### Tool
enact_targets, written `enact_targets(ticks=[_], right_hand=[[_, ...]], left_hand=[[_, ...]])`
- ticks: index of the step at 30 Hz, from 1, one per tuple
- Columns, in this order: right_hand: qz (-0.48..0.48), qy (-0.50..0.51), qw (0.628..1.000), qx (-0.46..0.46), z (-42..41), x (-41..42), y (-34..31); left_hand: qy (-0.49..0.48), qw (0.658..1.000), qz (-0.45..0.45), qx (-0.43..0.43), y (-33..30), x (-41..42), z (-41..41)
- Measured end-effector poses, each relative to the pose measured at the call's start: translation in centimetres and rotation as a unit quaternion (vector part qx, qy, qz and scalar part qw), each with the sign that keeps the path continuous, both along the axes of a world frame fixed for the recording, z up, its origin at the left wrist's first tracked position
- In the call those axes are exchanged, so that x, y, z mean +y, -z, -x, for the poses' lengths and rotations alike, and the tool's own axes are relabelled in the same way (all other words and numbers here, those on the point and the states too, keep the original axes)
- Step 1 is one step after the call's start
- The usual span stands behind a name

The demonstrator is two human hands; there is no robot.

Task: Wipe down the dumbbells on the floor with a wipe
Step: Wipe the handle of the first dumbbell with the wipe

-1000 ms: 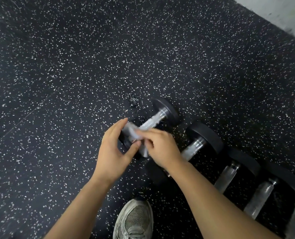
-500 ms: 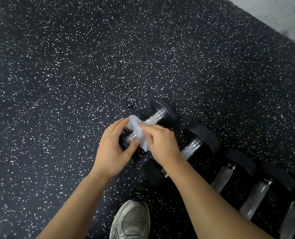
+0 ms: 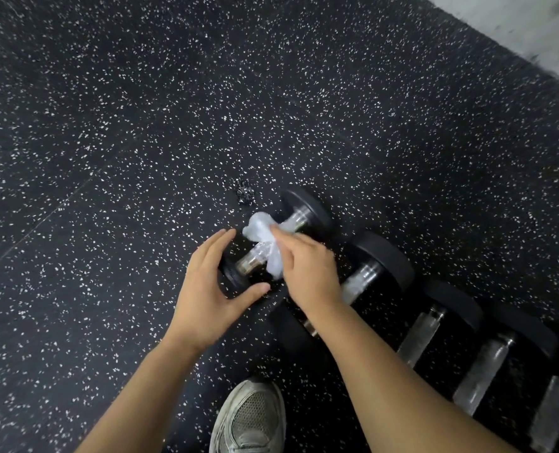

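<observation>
A small black dumbbell (image 3: 307,210) with a chrome handle lies on the speckled floor at the left end of a row of dumbbells. My right hand (image 3: 307,269) presses a crumpled white wipe (image 3: 265,237) onto its handle. My left hand (image 3: 206,289) curls around the near black head of that dumbbell (image 3: 235,277), fingers spread, thumb below it. The wipe covers the middle of the handle.
Several larger dumbbells (image 3: 383,256) lie side by side to the right, running to the lower right corner. My grey shoe (image 3: 252,416) stands at the bottom centre. A small dark scrap (image 3: 245,192) lies beyond the dumbbell. A pale wall base (image 3: 517,24) shows top right.
My right hand has slid the wipe up along the handle, away from me. My left hand has let go of the wipe and opened around the near head.
</observation>
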State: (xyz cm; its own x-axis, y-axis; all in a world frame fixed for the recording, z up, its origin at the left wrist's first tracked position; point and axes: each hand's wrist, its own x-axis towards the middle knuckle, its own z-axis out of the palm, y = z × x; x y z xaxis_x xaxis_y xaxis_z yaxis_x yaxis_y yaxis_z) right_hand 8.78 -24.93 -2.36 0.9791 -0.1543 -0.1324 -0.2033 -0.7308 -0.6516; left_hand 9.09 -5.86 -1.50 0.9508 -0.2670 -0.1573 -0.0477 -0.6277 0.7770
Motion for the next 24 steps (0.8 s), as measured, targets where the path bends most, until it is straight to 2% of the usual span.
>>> enact_targets(ticks=[3,5,8,11,13,15,20,22,24], right_hand=[[-0.06,-0.13,0.989,0.031,0.6,0.5,0.2],[-0.045,-0.137,0.989,0.026,0.0,0.6,0.1],[-0.019,-0.031,0.999,-0.018,-1.5,0.5,0.4],[-0.01,0.087,0.996,-0.008,-3.1,0.6,0.4],[-0.013,0.107,0.994,-0.008,-3.8,1.1,0.4],[-0.035,0.074,0.996,-0.021,-4.1,1.9,0.3],[-0.084,-0.147,0.985,0.024,-2.7,3.4,1.1],[-0.075,-0.161,0.984,0.027,-2.8,3.7,1.2],[-0.053,-0.127,0.99,0.004,-3.3,3.5,1.4]], left_hand=[[-0.016,1.0,0.003,-0.008,-0.4,0.2,-0.6],[-0.028,1.0,0.002,-0.013,-0.7,0.3,-1.0],[-0.037,0.999,-0.008,-0.021,-1.1,0.7,-1.9],[-0.045,0.999,-0.018,-0.019,-1.3,1.2,-2.9],[-0.048,0.999,-0.021,-0.013,-1.2,1.4,-3.1],[-0.035,0.999,-0.026,-0.014,-1.0,1.7,-3.1],[-0.04,0.999,-0.017,-0.016,-1.0,2.1,-3.7],[-0.046,0.999,-0.01,-0.011,-0.9,2.1,-3.7],[-0.053,0.999,-0.001,-0.007,-0.8,2.1,-3.6]])
